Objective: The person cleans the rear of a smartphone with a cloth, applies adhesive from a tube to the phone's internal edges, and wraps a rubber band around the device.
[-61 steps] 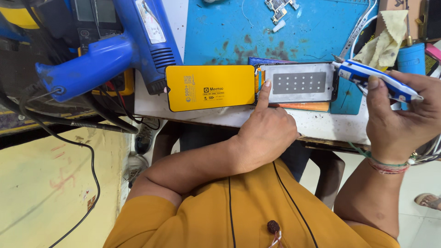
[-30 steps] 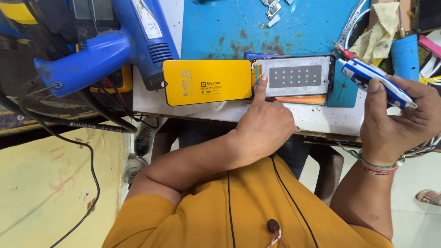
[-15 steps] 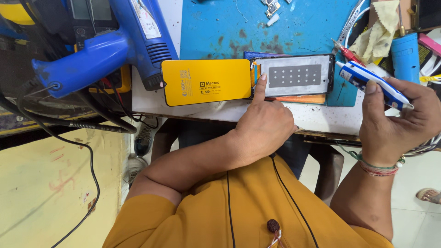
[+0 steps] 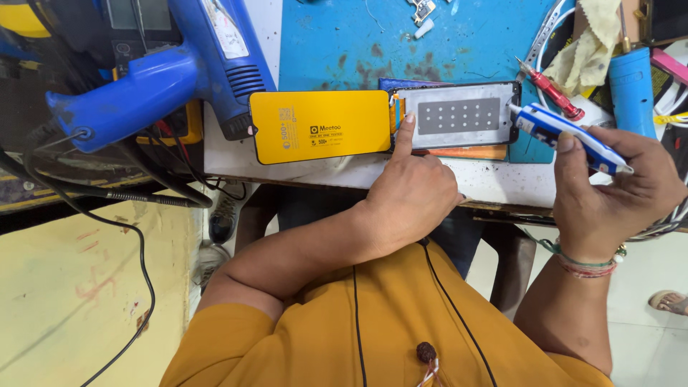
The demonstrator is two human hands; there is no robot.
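blue mat [image 4: 459, 43] on bench carries phone panel [image 4: 459, 116], yellow screen [image 4: 322, 127] touching its left end | left hand [image 4: 412, 197] mostly curled, forefinger pinning panel edge | right hand [image 4: 616, 193] gripping blue-white tool [image 4: 566, 136], tip at panel's right end | step, judged: working that edge; steady tip needed | tip contact unclear

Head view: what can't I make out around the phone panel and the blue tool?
- Blue tool: tip contact with the panel too small to tell.
- Panel's left end: covered by left hand fingertip.
- Tool's rear: hidden in right hand.
- Heat gun: nozzle cut off by top edge.
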